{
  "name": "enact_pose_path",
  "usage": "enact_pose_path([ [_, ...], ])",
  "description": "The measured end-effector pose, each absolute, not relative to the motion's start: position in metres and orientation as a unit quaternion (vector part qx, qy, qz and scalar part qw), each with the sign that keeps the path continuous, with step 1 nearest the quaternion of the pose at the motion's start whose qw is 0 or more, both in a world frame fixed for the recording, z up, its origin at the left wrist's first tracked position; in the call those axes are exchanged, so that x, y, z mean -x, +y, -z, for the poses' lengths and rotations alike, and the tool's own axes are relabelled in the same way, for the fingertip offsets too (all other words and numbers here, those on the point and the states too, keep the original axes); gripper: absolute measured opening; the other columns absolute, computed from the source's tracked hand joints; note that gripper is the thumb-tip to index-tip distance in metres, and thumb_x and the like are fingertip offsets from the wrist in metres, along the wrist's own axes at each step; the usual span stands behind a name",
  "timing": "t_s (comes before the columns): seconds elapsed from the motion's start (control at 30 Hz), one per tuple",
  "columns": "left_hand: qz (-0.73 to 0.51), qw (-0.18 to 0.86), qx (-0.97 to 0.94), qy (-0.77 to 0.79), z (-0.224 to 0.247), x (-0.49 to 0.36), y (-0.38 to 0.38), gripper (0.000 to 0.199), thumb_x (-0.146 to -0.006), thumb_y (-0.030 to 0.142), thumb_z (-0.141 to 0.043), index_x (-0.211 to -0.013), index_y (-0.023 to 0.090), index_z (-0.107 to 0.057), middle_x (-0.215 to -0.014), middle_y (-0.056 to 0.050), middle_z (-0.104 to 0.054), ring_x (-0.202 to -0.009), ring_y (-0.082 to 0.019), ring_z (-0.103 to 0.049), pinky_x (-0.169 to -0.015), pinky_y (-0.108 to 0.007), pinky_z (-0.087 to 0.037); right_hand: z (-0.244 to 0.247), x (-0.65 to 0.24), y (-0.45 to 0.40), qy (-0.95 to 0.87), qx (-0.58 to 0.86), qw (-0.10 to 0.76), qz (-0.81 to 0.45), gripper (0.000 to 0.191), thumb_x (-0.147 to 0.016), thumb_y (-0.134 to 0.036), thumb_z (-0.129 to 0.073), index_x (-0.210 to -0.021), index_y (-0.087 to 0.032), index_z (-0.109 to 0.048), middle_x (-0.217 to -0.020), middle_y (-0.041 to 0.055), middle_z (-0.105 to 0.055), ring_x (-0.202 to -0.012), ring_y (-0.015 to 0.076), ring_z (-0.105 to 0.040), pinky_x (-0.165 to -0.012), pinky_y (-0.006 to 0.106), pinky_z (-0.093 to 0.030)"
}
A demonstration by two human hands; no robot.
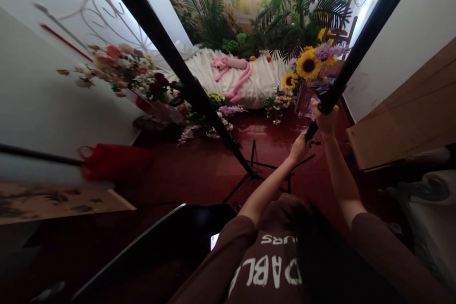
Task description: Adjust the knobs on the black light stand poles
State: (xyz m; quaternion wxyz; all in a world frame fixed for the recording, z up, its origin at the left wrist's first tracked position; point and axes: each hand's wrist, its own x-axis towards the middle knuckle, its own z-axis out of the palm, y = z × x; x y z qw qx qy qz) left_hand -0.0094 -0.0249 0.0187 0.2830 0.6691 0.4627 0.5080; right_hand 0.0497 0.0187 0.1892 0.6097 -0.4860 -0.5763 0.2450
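A black light stand (366,40) slants from the upper right down toward the floor in front of me. My right hand (327,118) is closed around its pole, just under a dark clamp collar. Lower down, my left hand (298,148) is wrapped round the thinner section of the same stand, near a small knob. Its spread legs are partly hidden behind my left forearm. A second black stand (199,92) leans across the view on the left, its tripod feet on the dark red floor (199,171); neither hand touches it.
Behind the stands are a white-draped bed (199,69) with a pink plush toy (233,64), sunflowers (308,64), palm fronds (285,14) and a flower bouquet (114,64). A red bag (110,161) is at left, a brown panel (402,118) at right, a pale carved chair (436,209) near it.
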Motion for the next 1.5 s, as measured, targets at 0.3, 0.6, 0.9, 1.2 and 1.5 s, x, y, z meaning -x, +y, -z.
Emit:
enact_pose_path([
  [0.3,-0.504,0.275,-0.656,0.490,-0.014,0.006,-0.024,0.030,-0.095,0.031,-0.052,-0.121,0.017,-0.050,-0.109,-0.013,-0.067,-0.099,-0.021,-0.066,-0.084,-0.033,-0.051,-0.192,-0.066,-0.005,-0.641,0.511,0.553,-0.150,0.039,-0.081,-0.058,-0.068,-0.079,-0.019,-0.063,-0.064,0.0006,-0.066,-0.063,0.0168,-0.068,-0.058,0.027,-0.054],
  [0.6,-0.528,0.272,-0.648,0.476,-0.011,0.004,-0.025,0.027,-0.096,0.032,-0.050,-0.118,0.018,-0.051,-0.106,-0.012,-0.067,-0.094,-0.020,-0.066,-0.083,-0.033,-0.051,-0.125,-0.120,-0.066,-0.705,0.483,0.501,-0.139,0.026,-0.090,-0.041,-0.063,-0.108,-0.023,-0.065,-0.108,0.0071,-0.073,-0.098,0.0207,-0.070,-0.084,0.038,-0.060],
  [0.9,-0.544,0.258,-0.648,0.467,-0.007,0.003,-0.022,0.026,-0.096,0.035,-0.050,-0.116,0.019,-0.051,-0.105,-0.011,-0.066,-0.093,-0.018,-0.065,-0.083,-0.031,-0.051,-0.066,-0.133,-0.105,-0.762,0.492,0.413,-0.081,0.020,-0.095,-0.028,-0.052,-0.111,-0.022,-0.061,-0.142,0.0118,-0.058,-0.139,0.0251,-0.047,-0.114,0.053,-0.040],
  [1.2,-0.541,0.265,-0.649,0.464,-0.009,0.003,-0.023,0.027,-0.097,0.036,-0.049,-0.116,0.019,-0.051,-0.106,-0.012,-0.066,-0.094,-0.019,-0.065,-0.084,-0.032,-0.051,-0.056,-0.123,-0.089,-0.730,0.514,0.427,-0.141,0.028,-0.096,-0.032,-0.046,-0.123,-0.022,-0.052,-0.147,0.0140,-0.052,-0.144,0.0243,-0.041,-0.119,0.054,-0.030],
  [1.5,-0.534,0.277,-0.647,0.469,-0.008,0.003,-0.023,0.028,-0.096,0.037,-0.051,-0.117,0.019,-0.050,-0.103,-0.011,-0.067,-0.093,-0.018,-0.065,-0.083,-0.032,-0.051,-0.050,-0.126,-0.051,-0.521,0.542,0.537,-0.382,0.046,-0.087,-0.048,-0.062,-0.125,-0.026,-0.046,-0.072,-0.0026,-0.067,-0.065,0.0166,-0.069,-0.067,0.031,-0.057],
])
